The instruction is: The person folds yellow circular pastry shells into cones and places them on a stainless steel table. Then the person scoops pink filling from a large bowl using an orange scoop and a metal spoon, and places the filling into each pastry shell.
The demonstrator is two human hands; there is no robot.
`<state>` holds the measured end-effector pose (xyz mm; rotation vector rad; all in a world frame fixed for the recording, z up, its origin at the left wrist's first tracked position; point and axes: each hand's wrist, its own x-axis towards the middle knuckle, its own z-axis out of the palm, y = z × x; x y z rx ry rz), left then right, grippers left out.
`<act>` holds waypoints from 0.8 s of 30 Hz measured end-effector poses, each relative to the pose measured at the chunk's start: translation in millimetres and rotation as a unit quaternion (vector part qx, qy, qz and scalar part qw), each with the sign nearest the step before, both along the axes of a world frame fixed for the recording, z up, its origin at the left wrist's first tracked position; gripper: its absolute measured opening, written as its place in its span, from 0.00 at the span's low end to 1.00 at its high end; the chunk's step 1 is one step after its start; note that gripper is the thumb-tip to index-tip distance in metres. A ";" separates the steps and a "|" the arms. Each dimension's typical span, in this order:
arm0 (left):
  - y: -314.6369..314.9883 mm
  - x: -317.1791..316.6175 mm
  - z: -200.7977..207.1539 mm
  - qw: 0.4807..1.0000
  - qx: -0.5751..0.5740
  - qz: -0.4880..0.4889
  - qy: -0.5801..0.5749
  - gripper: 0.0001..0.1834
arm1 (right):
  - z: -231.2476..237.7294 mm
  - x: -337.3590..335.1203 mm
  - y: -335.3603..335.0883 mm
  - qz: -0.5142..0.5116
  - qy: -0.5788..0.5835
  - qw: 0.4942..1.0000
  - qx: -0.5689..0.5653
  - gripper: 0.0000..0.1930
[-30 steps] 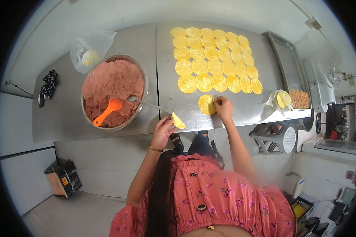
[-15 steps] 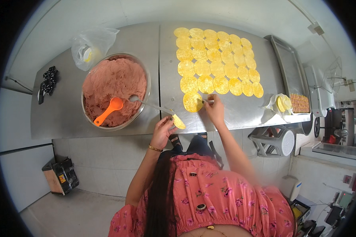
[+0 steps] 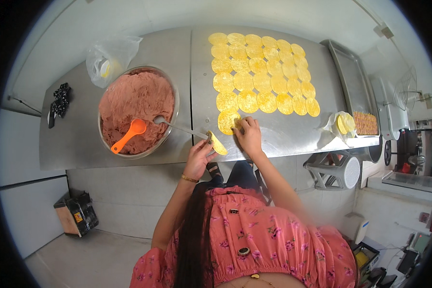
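Note:
My left hand (image 3: 197,161) is closed around a long metal spoon (image 3: 187,130) together with a few folded-over yellow tortillas (image 3: 219,144). The spoon's bowl end points left, over a big metal bowl (image 3: 176,113) heaped with pinkish ground meat (image 3: 139,93). An orange scoop (image 3: 129,136) rests on the meat. My right hand (image 3: 249,137) pinches at the right edge of a single yellow tortilla (image 3: 227,123) lying flat on the table. Just beyond it, several rows of flat tortillas (image 3: 262,81) lie side by side.
The steel table (image 3: 273,129) has a seam between bowl and tortillas. A clear plastic bag (image 3: 111,55) and a black dotted cloth (image 3: 61,101) are at left. On the right are more tortillas on wrapping (image 3: 344,125), a metal tray (image 3: 349,77) and a grey stool (image 3: 338,170).
My right hand has moved left, and the nearest tortilla has shifted slightly left with it. The tortillas in my left hand have tilted a little; the spoon stays in that hand.

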<state>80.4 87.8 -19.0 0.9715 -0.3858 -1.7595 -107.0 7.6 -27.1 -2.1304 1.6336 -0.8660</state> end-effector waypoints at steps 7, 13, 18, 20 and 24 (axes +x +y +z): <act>-2.6 -9.7 3.1 1.000 -0.004 0.022 0.003 0.11 | 20.8 1.5 5.6 0.036 -0.221 0.967 0.120 0.13; -13.6 -21.6 2.5 1.000 -0.014 0.008 -0.012 0.11 | 45.8 3.7 27.7 0.098 -0.275 0.941 0.173 0.09; -16.9 -27.2 8.3 0.999 -0.006 -0.008 -0.043 0.10 | 42.4 1.5 27.9 0.033 -0.345 0.900 0.265 0.07; -17.5 -26.7 10.4 1.000 -0.008 -0.005 -0.030 0.10 | 37.9 -5.2 23.5 0.010 -0.431 0.860 0.275 0.07; -15.5 -19.8 12.3 0.999 -0.029 0.015 -0.015 0.11 | 25.1 -27.7 4.5 -0.057 -0.587 0.755 0.286 0.07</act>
